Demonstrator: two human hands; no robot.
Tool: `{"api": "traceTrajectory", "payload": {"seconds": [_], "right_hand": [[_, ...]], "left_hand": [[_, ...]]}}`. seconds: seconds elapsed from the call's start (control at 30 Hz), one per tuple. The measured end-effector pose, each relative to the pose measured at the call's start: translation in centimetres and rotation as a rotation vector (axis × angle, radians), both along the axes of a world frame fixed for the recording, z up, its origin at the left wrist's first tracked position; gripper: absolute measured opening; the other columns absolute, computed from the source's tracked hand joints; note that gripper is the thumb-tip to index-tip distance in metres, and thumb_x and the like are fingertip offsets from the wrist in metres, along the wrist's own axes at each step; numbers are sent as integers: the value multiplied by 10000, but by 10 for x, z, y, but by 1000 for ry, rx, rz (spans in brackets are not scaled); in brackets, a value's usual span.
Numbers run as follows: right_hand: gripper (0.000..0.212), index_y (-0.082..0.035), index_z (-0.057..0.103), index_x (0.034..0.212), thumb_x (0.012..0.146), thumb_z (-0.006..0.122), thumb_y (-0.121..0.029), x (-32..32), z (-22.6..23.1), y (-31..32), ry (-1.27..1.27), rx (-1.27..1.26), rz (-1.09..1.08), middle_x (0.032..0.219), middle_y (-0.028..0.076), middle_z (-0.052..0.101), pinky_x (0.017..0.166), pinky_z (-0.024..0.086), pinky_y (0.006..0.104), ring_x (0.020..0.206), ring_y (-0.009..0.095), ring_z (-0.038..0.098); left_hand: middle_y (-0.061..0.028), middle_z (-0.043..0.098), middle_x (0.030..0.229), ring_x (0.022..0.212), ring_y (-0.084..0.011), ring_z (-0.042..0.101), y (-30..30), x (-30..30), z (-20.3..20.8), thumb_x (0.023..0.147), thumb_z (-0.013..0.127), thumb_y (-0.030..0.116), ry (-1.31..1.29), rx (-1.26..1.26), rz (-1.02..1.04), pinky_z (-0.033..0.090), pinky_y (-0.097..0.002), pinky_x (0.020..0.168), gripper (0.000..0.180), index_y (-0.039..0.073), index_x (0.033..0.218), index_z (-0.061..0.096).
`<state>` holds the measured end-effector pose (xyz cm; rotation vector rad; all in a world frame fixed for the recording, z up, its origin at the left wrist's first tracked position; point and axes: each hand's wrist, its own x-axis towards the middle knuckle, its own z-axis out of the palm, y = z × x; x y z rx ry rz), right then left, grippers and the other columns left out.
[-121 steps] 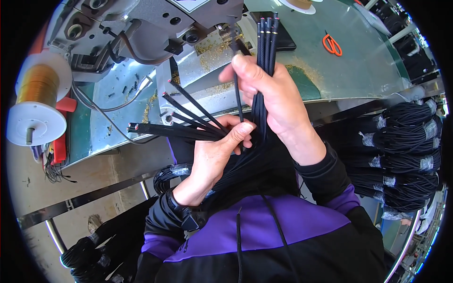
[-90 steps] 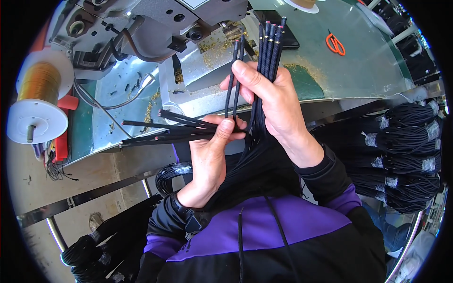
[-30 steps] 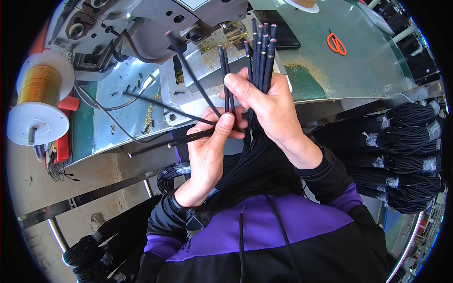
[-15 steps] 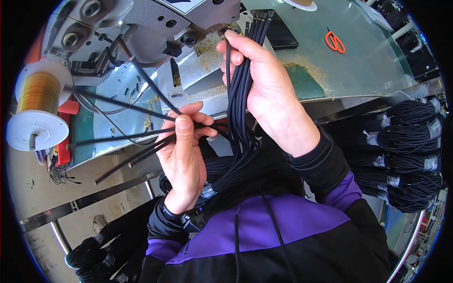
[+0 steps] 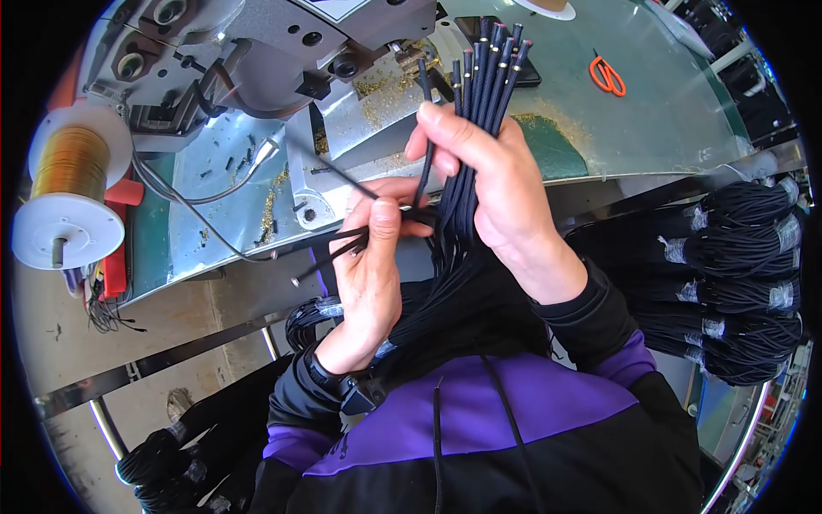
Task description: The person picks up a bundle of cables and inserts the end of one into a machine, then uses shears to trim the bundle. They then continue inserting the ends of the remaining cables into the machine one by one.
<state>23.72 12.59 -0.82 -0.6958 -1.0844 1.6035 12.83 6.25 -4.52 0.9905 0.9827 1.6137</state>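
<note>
My right hand is closed around a bundle of black braided cords, tips pointing up and away from me. Small gold bands ring many of those cords near their ends. One more cord stands apart from the bundle, pinched between my right thumb and fingers. Lower and to the left, my left hand grips a few black cords between thumb and fingers, their loose ends sticking out leftward. One of these ends is blurred. Below the hands, the cords run down toward my lap.
A grey metal machine fills the upper left, with a spool of gold wire beside it. Gold scraps litter its plate. On the green table lie orange-handled snips and a dark phone. Tied black cord bundles hang at right.
My right hand has drawn back from the machine, bringing its cord clear of it. My left hand has shifted right, and fewer cord ends fan out from it.
</note>
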Motion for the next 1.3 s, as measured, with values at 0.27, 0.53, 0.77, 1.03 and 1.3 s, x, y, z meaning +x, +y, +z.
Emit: {"api": "traceTrajectory", "payload": {"seconds": [0.27, 0.53, 0.77, 1.03, 1.3], "right_hand": [[218, -53, 591, 727, 798, 566, -258, -7, 3, 32, 215, -278, 129, 568, -38, 466, 489, 338, 166, 541, 34, 429], [230, -36, 595, 793, 822, 540, -257, -2, 1, 16, 19, 9, 118, 645, -17, 503, 543, 341, 180, 574, 46, 394], [220, -25, 585, 769, 823, 535, -233, 4, 4, -7, 2, 129, 20, 623, -15, 484, 544, 332, 180, 580, 44, 387], [216, -44, 568, 724, 800, 561, -246, 1, 7, 1, 89, -48, -56, 564, -36, 442, 501, 315, 174, 538, 40, 408], [195, -55, 569, 750, 789, 571, -246, -11, 5, 21, 186, -262, 32, 569, -36, 463, 485, 314, 173, 543, 36, 433]], "left_hand": [[-58, 554, 797, 737, -97, 513, -6, -20, 7, 899, 427, 247, 227, 140, 109, 414, -213, 620, 309, -23, 949, 568], [-28, 543, 682, 605, -51, 487, -3, -11, 17, 864, 507, 189, 299, -21, -158, 366, -168, 535, 201, -2, 919, 527], [-5, 529, 637, 558, -44, 478, -4, -12, 12, 848, 534, 194, 135, -164, -240, 346, -157, 499, 185, 19, 891, 496], [-54, 529, 691, 638, -118, 512, -5, -15, 1, 906, 384, 315, 496, 211, -72, 404, -215, 618, 339, 12, 801, 494], [-68, 553, 751, 759, -154, 553, -1, -22, 12, 898, 421, 205, 87, 87, -179, 437, -262, 712, 237, -3, 837, 516]]}}
